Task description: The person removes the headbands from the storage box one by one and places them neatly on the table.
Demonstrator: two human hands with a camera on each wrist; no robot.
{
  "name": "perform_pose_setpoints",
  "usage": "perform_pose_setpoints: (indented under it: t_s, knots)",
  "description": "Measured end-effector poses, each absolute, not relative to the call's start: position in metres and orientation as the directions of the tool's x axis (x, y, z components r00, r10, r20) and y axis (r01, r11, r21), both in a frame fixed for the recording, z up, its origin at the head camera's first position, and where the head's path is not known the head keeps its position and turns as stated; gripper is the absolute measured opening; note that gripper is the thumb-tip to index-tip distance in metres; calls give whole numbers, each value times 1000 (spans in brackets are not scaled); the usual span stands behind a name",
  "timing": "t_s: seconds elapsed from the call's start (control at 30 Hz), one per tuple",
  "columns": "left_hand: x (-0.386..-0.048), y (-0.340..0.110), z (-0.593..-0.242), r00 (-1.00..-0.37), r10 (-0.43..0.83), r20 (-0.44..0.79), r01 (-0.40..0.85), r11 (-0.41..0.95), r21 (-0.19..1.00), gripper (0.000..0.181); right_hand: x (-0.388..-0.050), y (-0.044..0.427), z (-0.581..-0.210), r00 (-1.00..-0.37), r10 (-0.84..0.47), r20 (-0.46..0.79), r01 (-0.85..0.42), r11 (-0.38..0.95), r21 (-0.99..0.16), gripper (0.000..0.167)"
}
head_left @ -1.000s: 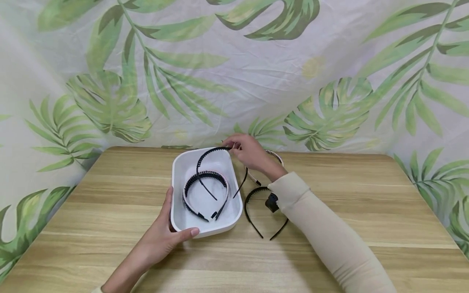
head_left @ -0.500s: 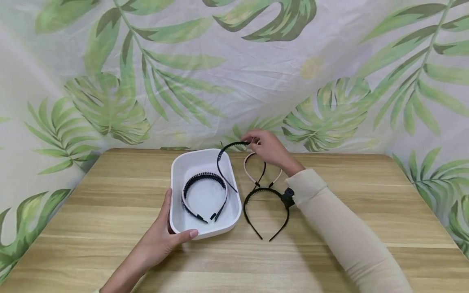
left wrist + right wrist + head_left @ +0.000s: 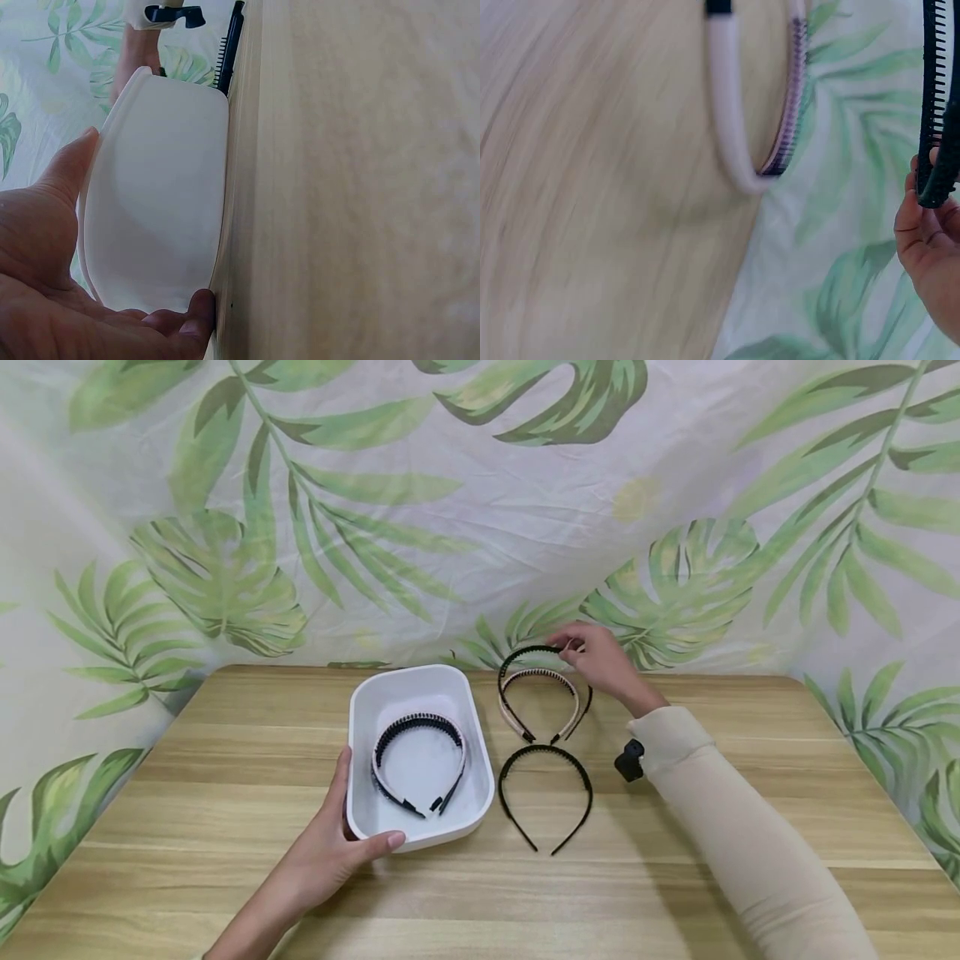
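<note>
My right hand (image 3: 603, 667) pinches a thin black toothed headband (image 3: 531, 649) by its curved top, held above a pale pink headband (image 3: 506, 703) on the table. In the right wrist view the black headband (image 3: 933, 82) is between the fingers of the right hand (image 3: 934, 255), apart from the pink one (image 3: 724, 90). My left hand (image 3: 324, 852) grips the near left corner of a white tray (image 3: 486, 752), thumb over the rim. Inside the tray lie nested headbands (image 3: 378, 768), pink and black. The left wrist view shows the hand (image 3: 97, 292) around the tray's side (image 3: 161, 187).
Another black headband (image 3: 504, 793) lies on the wooden table (image 3: 712, 827), right of the tray and nearer than the pink one. A leaf-patterned cloth (image 3: 525, 527) hangs behind the table's back edge.
The right hand has carried the black headband rightward, from over the tray to above the pink headband. The left hand has stayed on the tray.
</note>
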State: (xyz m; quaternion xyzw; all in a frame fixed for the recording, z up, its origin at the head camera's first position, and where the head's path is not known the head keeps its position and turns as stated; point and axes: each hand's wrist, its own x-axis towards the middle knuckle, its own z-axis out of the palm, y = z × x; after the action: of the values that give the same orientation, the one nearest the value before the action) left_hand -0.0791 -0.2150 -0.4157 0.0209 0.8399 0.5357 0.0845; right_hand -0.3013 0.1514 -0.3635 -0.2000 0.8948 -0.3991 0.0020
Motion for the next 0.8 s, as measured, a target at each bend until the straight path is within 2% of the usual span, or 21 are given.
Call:
perform_pose_setpoints:
  t_s: [0.37, 0.8]
  knots:
    - [-80, -215, -416, -985, 133, -108, -46, 398, 916, 135, -306, 195, -374, -956, -286, 71, -248, 649, -719, 32]
    - [-78, -214, -414, -985, 120, -122, -62, 416, 907, 134, -311, 234, -388, -972, -233, 34, -192, 698, -690, 33]
